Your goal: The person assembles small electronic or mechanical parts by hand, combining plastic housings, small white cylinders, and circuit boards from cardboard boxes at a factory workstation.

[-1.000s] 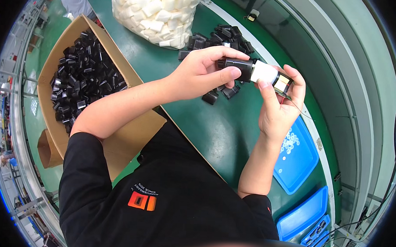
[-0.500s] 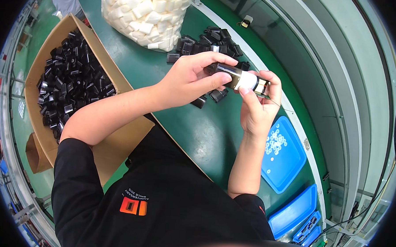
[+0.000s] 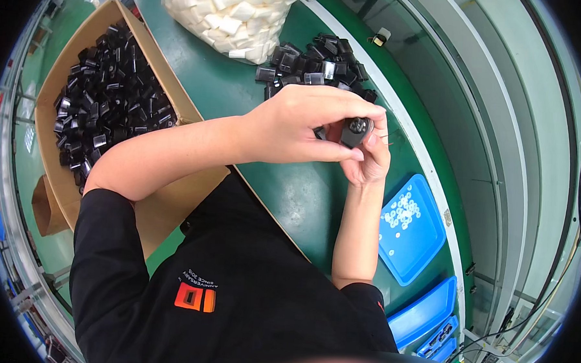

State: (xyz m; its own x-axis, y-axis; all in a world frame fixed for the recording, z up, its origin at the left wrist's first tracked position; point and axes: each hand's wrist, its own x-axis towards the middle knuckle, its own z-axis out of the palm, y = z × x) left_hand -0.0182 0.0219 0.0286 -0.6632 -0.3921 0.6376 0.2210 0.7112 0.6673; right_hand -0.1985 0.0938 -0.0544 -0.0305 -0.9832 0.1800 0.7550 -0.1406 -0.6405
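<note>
A black cylindrical part (image 3: 355, 134) is held up over the table between my two hands, its end face with small dark recesses turned up into view. My right hand (image 3: 373, 160) grips it from behind, with the thumb along its side. My left hand (image 3: 306, 125) curves round it from the left, fingers at its upper edge and thumb at its lower edge. The rest of the part, its white sleeve included, is hidden by the hands. Beyond my left hand lies a pile of black plastic housings (image 3: 315, 66) on the green table.
A cardboard box (image 3: 188, 112) full of similar black housings stands at the left. A clear bag of white foam pieces (image 3: 229, 20) sits at the far side. To the right, a blue tray (image 3: 414, 248) holds small white rings (image 3: 402, 212); more blue trays (image 3: 424, 310) lie nearer me.
The black part has turned from lying sideways, white sleeve showing, to end-on. My left hand has moved right and closer to my right hand, which has shifted slightly left.
</note>
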